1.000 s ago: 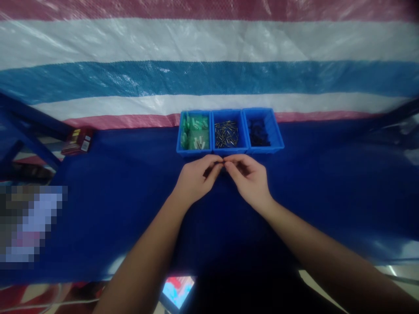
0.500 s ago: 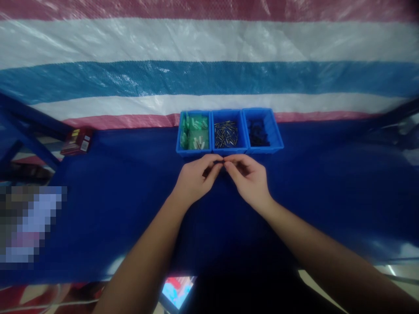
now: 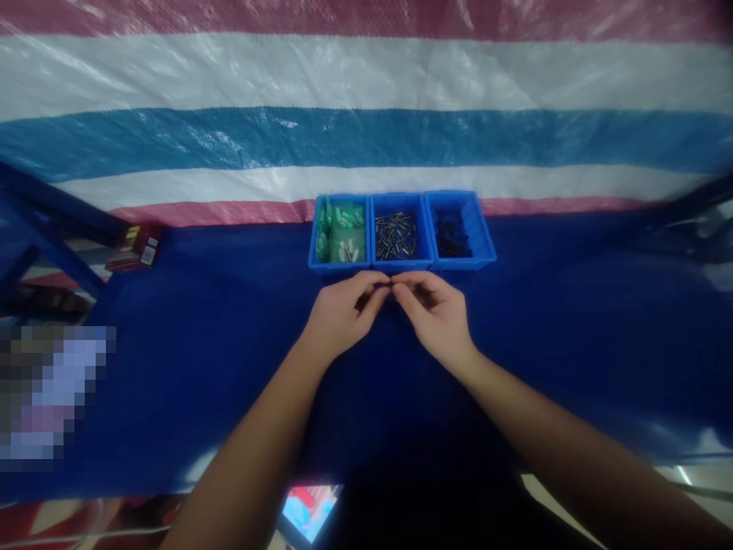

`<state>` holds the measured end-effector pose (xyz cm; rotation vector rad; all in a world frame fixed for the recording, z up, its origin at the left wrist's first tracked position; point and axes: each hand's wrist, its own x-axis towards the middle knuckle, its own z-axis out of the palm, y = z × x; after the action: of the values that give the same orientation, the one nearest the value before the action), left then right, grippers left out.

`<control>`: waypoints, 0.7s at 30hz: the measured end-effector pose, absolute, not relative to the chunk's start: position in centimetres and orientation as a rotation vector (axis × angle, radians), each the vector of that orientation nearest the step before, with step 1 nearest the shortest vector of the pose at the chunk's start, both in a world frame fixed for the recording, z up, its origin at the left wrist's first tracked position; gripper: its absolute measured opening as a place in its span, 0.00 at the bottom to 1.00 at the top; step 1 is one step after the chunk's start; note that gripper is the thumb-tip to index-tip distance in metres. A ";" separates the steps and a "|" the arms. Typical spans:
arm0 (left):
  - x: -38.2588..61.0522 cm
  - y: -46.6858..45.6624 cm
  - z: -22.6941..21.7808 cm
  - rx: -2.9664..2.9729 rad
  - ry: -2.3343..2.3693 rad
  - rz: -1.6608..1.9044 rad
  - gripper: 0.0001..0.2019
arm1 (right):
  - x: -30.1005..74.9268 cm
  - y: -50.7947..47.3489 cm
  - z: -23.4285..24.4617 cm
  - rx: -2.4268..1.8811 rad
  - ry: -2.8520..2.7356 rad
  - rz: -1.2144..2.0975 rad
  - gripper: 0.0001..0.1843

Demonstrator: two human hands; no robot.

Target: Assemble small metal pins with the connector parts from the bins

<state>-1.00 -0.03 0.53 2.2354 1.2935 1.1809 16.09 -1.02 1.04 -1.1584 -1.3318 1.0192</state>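
Your left hand (image 3: 342,315) and right hand (image 3: 440,315) both have the grip pinched shut, fingertips meeting on one small piece (image 3: 392,286) at frame centre, too tiny to identify. It's held above the blue tabletop (image 3: 200,328), just below the middle bin (image 3: 401,264) of metal pins. Green-parts bin (image 3: 337,265) is left of that, dark-parts bin (image 3: 465,262) right. Looks mid-fitting: piece picked, not yet set down.

Glossy plastic bins (image 3: 401,264); matt blue cloth (image 3: 229,344); shiny woven tarp (image 3: 366,137).
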 end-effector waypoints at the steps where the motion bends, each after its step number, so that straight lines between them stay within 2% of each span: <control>1: -1.0 0.0 0.5 2.235 1.288 1.180 0.06 | 16.1 -1.0 1.0 -1.161 -1.330 1.020 0.06; 9: -1.3 0.0 0.8 2.255 1.322 1.017 0.11 | 16.0 -1.2 1.2 -1.162 -1.360 1.030 0.06; 18: -1.1 0.0 0.6 2.228 1.308 1.118 0.06 | 16.1 -1.0 1.3 -1.193 -1.353 1.016 0.07; 21: -1.3 0.1 0.8 2.266 1.328 1.044 0.10 | 16.0 -1.1 1.3 -1.193 -1.379 1.018 0.07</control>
<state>-1.25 0.11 0.83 2.2664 1.3279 1.0438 15.97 -1.15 1.28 -1.1928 -1.3791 1.0175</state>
